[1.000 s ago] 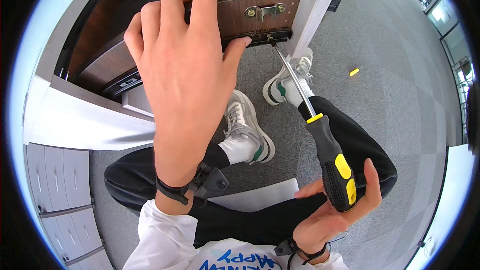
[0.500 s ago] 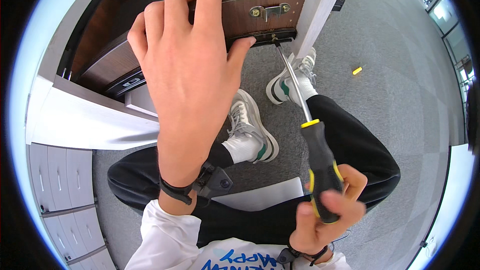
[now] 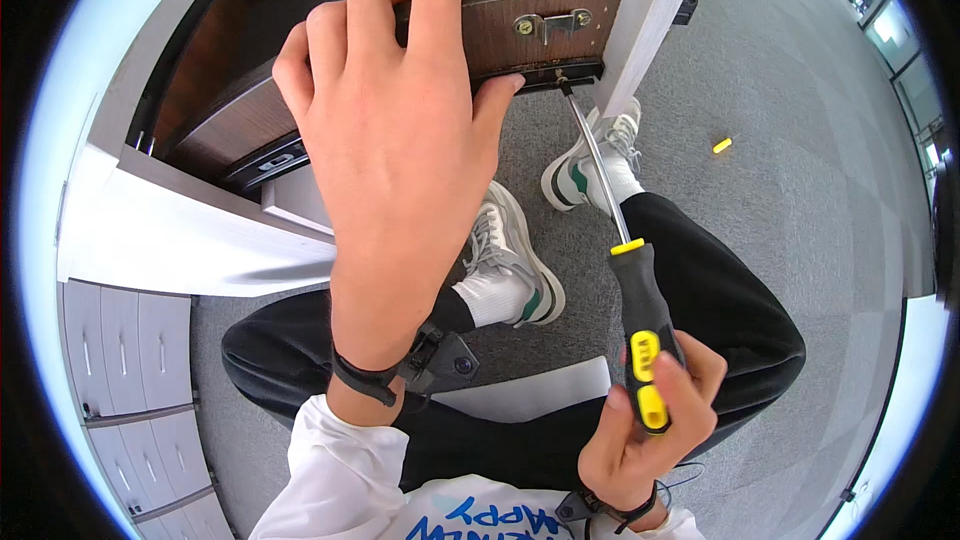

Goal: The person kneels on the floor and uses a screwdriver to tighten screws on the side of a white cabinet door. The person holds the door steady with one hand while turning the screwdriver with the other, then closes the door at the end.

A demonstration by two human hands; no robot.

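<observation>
My left hand (image 3: 400,130) is wrapped over the top edge of a dark brown wooden drawer (image 3: 510,25), its thumb pressed on the black slide rail (image 3: 530,80) along the drawer's lower side. In my right hand (image 3: 655,440) is a screwdriver (image 3: 645,310) with a black and yellow handle. My thumb and fingers close around the handle's lower end. The long metal shaft slants up and away, and its tip meets a screw (image 3: 562,80) near the rail's front end. A small metal bracket (image 3: 552,26) is fixed to the drawer's side above.
The drawer joins a pale front panel (image 3: 648,20) with a metal handle or rod at top. A white cabinet (image 3: 190,230) stands at left. Drawer units (image 3: 125,350) are further left. A small yellow-handled tool (image 3: 722,146) lies on the grey carpet at right. My shoes (image 3: 515,260) are beneath the drawer.
The screwdriver handle has turned in my right hand, so its yellow patches now face up. My left hand keeps its hold on the drawer. The whole view has shifted slightly.
</observation>
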